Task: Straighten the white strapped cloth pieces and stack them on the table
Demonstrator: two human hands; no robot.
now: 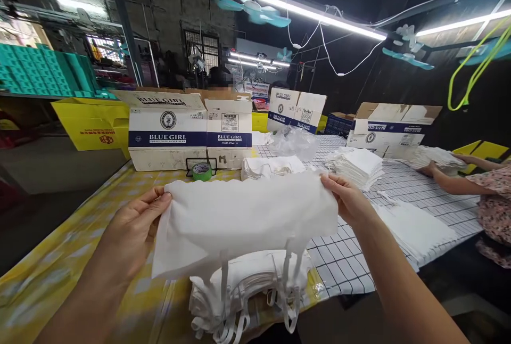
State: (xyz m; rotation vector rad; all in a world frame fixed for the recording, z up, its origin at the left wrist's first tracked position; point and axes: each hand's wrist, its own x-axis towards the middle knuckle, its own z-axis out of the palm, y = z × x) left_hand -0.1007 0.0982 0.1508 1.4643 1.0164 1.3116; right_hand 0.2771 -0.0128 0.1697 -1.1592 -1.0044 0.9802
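Over a checked worktop (345, 267), the left hand (133, 221) and right hand (348, 197) pinch between their fingers (158, 204) the upper corners of a white cloth (247, 211), plain, faintly creased, thin straps (224, 272) hanging below.

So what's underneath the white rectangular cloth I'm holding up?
Below the white rectangular cloth, a pile of strapped white fabric shows near the edge of the yellow-and-white checked tablecloth. The cloth covers the pile's far side, so what lies there can't be seen.
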